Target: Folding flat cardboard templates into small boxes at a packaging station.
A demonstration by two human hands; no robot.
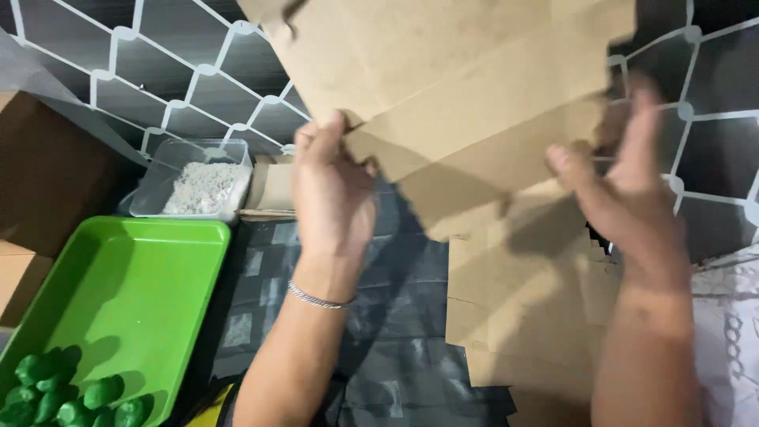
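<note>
Head view: left hand (330, 190) pinches the lower-left edge of a brown paper bag (466, 103) held up over a stack of flat bags (530, 316). Right hand (624, 182) mostly open, fingers pressing the bag's right side; motion-blurred. Risk: thin paper may tear or slip from that loose right-hand hold.

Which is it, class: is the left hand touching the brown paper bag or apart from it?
Touching. The head view shows the left hand pinching the edge of the brown paper bag.
</note>
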